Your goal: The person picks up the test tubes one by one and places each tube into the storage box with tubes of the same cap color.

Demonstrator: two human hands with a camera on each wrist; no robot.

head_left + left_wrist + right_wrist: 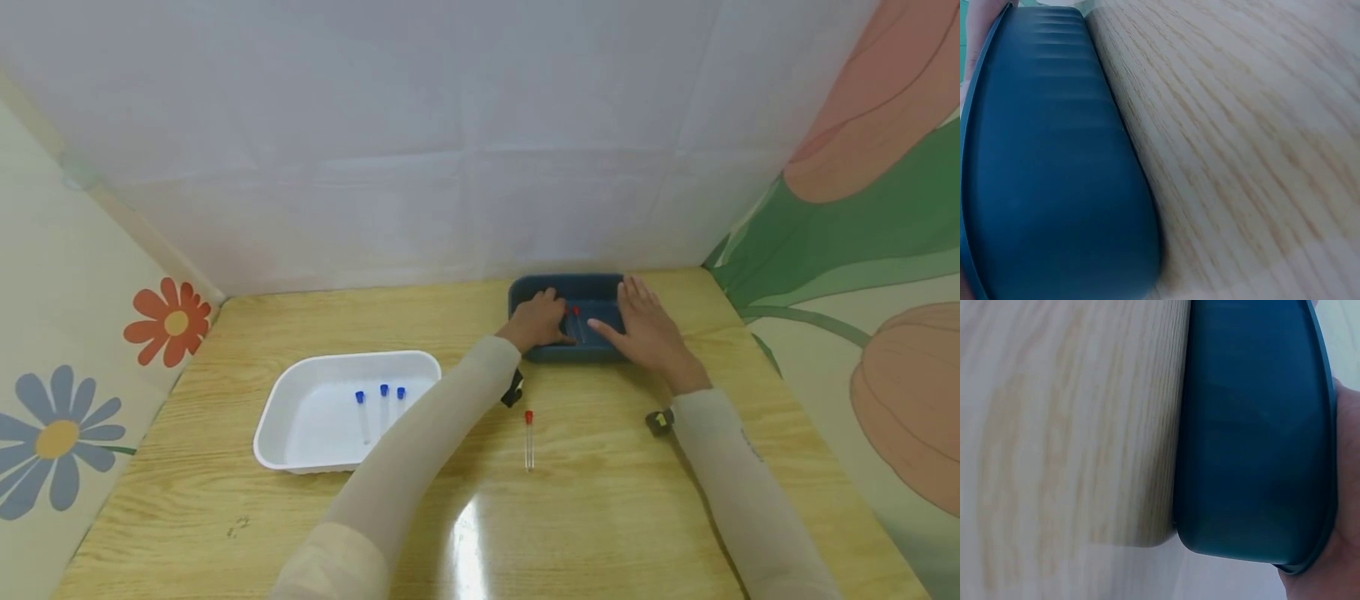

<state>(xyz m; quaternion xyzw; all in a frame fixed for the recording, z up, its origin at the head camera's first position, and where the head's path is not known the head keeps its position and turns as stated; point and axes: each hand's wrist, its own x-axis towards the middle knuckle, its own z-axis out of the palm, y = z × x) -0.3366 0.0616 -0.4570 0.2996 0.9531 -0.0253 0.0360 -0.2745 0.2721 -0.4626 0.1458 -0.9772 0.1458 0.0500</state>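
Observation:
A dark blue tray (577, 354) stands at the back of the table, with red-capped tubes (577, 311) inside. My left hand (536, 321) reaches over its left end, fingers bent down into it beside a red cap. Whether those fingers hold a tube I cannot tell. At the tray's right end lies my right hand (651, 333), fingers straight along the rim and thumb stretched inward over the inside. In the right wrist view part of the right hand (1329, 562) touches the rim. Another red-capped tube (529, 440) lies on the table in front of the tray.
To the left stands a white tray (300, 450) holding several blue-capped tubes (362, 417), partly covered by my left sleeve (420, 458). A white sheet (465, 208) hangs behind the wooden table (600, 517). Painted panels flank both sides.

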